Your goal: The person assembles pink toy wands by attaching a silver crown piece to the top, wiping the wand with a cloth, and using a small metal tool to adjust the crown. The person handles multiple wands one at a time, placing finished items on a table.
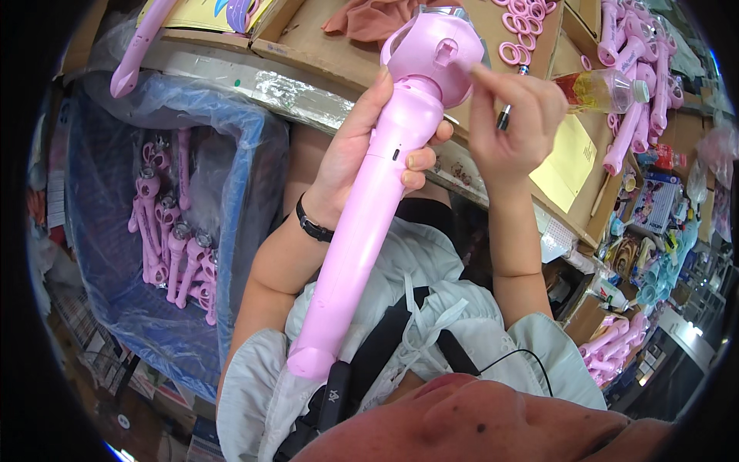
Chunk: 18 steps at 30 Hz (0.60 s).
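Observation:
My left hand (pixel 350 154) is wrapped round the neck of a large pink toy wand (pixel 362 223), its long handle slanting down toward my chest. At the top, the wand's round pink head (pixel 443 54) has a small rectangular recess facing up and a clear part at its far end. My right hand (pixel 517 115) is closed, thumb and fingertips against or just beside the right side of the head. A slim black-tipped pen-like tool (pixel 503 118) is tucked in its fingers; its middle is hidden. Whether the fingertips pinch anything small cannot be seen.
A blue plastic-lined bin (pixel 246 138) at the left holds several pink wands (pixel 181 250). On the cardboard-covered bench lie pink rings (pixel 523 31), a brown cloth (pixel 369 21), a bottle of yellowish liquid (pixel 596 91) and yellow paper (pixel 566 165). More pink wands (pixel 643 77) are piled at far right.

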Tool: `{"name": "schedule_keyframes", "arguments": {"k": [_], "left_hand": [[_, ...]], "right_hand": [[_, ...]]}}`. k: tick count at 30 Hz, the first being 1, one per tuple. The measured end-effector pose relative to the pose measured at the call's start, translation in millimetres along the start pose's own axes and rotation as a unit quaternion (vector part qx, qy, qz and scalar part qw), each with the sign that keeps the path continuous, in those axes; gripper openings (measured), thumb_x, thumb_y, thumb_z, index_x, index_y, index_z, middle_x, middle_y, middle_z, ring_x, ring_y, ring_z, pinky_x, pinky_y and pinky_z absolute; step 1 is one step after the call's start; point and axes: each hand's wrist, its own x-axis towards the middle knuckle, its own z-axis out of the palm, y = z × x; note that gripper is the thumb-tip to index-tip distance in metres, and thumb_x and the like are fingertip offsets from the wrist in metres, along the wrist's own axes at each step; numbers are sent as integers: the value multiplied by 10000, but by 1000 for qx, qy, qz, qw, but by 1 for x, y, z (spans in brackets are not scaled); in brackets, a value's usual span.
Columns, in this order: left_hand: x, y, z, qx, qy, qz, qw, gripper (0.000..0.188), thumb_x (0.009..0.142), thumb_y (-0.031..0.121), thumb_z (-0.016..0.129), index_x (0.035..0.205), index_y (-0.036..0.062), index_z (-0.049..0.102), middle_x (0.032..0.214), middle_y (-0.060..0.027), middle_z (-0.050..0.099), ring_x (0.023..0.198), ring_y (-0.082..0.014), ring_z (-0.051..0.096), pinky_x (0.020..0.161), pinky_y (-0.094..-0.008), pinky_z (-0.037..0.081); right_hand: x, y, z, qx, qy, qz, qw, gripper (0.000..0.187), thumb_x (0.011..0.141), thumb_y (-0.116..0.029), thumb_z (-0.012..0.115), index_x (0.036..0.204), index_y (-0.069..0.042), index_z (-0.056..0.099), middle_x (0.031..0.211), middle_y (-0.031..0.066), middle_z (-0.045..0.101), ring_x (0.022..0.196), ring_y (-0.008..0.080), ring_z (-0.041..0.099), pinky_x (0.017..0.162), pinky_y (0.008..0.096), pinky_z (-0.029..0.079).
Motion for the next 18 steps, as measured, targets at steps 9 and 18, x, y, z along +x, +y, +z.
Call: {"name": "schedule_keyframes", "arguments": {"k": [9,18], "left_hand": [[0,0,0,10,9,5,1000,568,926,535,428,1148,15,487,929,-174,606,614,-196,597,459,-292,525],[0,-1,-2,1,13,3,1000,562,930,528,423,1159,18,484,930,-177,612,611,-202,601,456,-298,530]], "right_hand": [[-1,1,4,-8,63,72,995,207,693,20,730,862,-91,682,791,13,615,730,169,539,716,288,400],[0,6,7,11,55,-14,998,263,612,0,699,850,-112,687,733,-23,587,706,161,534,695,304,375]]}}
